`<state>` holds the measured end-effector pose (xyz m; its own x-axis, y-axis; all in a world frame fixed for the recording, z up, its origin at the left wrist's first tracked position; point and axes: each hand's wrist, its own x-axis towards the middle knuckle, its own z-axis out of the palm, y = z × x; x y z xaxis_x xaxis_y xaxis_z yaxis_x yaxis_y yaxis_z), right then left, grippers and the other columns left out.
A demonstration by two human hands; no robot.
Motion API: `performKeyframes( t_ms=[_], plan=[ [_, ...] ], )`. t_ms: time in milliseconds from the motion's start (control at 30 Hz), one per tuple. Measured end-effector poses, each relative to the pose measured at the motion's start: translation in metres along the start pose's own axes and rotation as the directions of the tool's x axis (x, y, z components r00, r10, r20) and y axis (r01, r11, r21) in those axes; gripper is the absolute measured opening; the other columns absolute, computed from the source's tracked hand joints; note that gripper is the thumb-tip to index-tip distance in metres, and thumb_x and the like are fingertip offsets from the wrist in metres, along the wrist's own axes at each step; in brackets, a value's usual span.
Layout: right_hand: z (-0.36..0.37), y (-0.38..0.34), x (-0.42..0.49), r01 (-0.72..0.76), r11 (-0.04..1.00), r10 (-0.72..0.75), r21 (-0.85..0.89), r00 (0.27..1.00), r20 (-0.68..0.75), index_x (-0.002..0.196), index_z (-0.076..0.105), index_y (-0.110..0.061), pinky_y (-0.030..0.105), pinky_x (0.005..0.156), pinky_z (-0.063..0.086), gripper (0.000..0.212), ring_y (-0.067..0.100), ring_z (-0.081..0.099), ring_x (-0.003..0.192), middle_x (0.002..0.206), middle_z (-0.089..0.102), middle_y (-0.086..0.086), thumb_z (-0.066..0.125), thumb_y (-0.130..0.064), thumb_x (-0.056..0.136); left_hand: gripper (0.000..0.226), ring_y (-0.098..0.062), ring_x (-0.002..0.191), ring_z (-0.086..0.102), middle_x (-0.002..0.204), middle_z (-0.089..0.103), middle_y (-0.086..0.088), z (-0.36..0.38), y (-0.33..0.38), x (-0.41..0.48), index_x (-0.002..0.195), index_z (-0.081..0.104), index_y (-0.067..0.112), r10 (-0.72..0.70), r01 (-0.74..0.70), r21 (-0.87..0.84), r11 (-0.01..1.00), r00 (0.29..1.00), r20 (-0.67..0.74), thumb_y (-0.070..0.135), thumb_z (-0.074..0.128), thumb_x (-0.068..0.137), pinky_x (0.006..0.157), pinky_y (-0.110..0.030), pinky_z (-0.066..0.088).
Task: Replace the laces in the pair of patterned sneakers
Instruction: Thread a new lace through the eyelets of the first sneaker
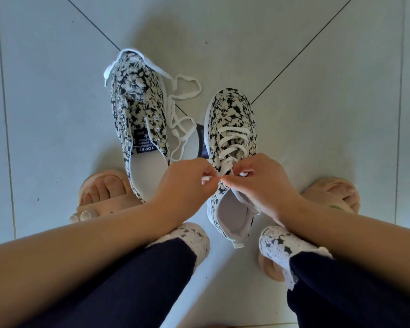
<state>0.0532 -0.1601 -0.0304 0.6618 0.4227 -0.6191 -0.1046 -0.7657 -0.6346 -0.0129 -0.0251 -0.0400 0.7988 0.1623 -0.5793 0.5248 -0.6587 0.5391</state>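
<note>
Pinching lace ends (207, 179) with left hand (187, 183) and right hand (260, 183) atop the laced sneaker (232, 119) at 2 o'clock, beside the unlaced sneaker (135, 91) at 10, so easy to yank a tip out tugging unevenly lol.

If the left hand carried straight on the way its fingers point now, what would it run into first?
Probably the right hand: the left hand, pinching the white lace, points sideways at it over the laced sneaker. Depth is unclear.
</note>
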Motion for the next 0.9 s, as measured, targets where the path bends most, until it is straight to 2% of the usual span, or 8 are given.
performKeyframes(
  t_ms=[200,300,400,533,567,633,733,900],
  plan=[
    [0.002,0.001,-0.001,-0.02,0.999,0.021,0.033,1.0,-0.018,0.041,0.053,-0.015,0.033,0.056,0.043,0.037,0.009,0.036,0.042,0.044,0.047,0.012,0.069,-0.022,0.074,0.01,-0.007,0.08,0.055,0.089,0.062,0.009,0.005,0.003,-0.003,0.082,0.051,0.027,-0.036,0.04,-0.057,0.998,0.997,0.067,0.034,0.051,0.089,0.068,-0.02,0.042],
    [0.002,-0.001,-0.002,-0.058,0.996,0.06,0.066,0.998,-0.03,0.045,0.056,-0.018,0.031,0.063,0.049,0.033,0.005,0.038,0.037,0.039,0.046,-0.005,0.072,-0.022,0.074,0.01,-0.004,0.072,0.053,0.081,0.057,0.012,0.004,0.003,-0.003,0.082,0.051,0.026,-0.029,0.034,-0.056,0.998,0.997,0.077,0.033,0.049,0.09,0.064,-0.018,0.042],
    [0.001,-0.002,-0.004,-0.091,0.991,0.093,0.098,0.996,-0.009,0.046,0.054,-0.019,0.032,0.067,0.05,0.034,0.003,0.039,0.037,0.039,0.046,-0.008,0.071,-0.02,0.075,0.01,-0.007,0.069,0.054,0.081,0.057,0.01,0.003,0.005,-0.003,0.084,0.052,0.024,-0.01,0.014,-0.044,0.999,0.996,0.085,0.031,0.048,0.09,0.063,-0.022,0.043],
    [-0.001,-0.003,-0.004,-0.079,0.99,0.078,0.116,0.997,0.009,0.064,0.064,0.0,0.036,0.057,0.045,0.022,0.025,0.047,0.047,0.058,0.059,0.018,0.07,-0.016,0.077,0.013,-0.016,0.083,0.06,0.09,0.064,0.001,0.003,0.007,-0.003,0.087,0.053,0.02,0.004,-0.002,-0.019,1.0,0.995,0.096,0.029,0.045,0.092,0.073,-0.033,0.049],
    [-0.002,-0.001,-0.003,-0.067,0.992,0.067,0.111,0.998,0.004,0.071,0.065,0.004,0.034,0.06,0.047,0.021,0.034,0.054,0.058,0.071,0.063,0.023,0.07,-0.016,0.077,0.014,-0.017,0.084,0.061,0.091,0.065,0.001,0.003,0.006,-0.002,0.088,0.053,0.019,0.009,-0.008,-0.011,1.0,0.995,0.097,0.029,0.045,0.092,0.073,-0.033,0.048],
    [-0.003,0.001,-0.003,-0.058,0.993,0.058,0.099,0.998,0.007,0.078,0.066,0.007,0.012,0.054,0.044,0.02,0.037,0.059,0.08,0.085,0.065,0.027,0.069,-0.013,0.077,0.016,-0.019,0.085,0.06,0.092,0.065,-0.002,0.003,0.005,-0.002,0.091,0.055,0.017,0.011,-0.011,0.003,1.0,0.996,0.089,0.03,0.044,0.093,0.073,-0.032,0.047],
    [-0.006,0.0,-0.004,-0.093,0.99,0.086,0.11,0.994,0.061,0.081,0.068,0.006,-0.001,0.054,0.036,0.017,0.041,0.06,0.087,0.092,0.064,0.03,0.068,-0.011,0.08,0.019,-0.019,0.086,0.059,0.095,0.066,-0.003,0.001,0.005,-0.002,0.097,0.057,0.015,0.026,-0.029,0.035,0.999,0.998,0.061,0.031,0.045,0.093,0.074,-0.031,0.043],
    [-0.008,-0.003,-0.005,-0.129,0.984,0.116,0.12,0.987,0.107,0.076,0.069,-0.022,-0.009,0.065,0.031,0.008,0.035,0.063,0.091,0.096,0.067,0.026,0.069,-0.015,0.081,0.018,-0.022,0.088,0.059,0.096,0.065,-0.003,-0.007,0.011,-0.001,0.098,0.053,0.015,0.083,-0.094,0.157,0.983,0.994,0.074,0.03,0.045,0.092,0.078,-0.036,0.048]
  ],
)
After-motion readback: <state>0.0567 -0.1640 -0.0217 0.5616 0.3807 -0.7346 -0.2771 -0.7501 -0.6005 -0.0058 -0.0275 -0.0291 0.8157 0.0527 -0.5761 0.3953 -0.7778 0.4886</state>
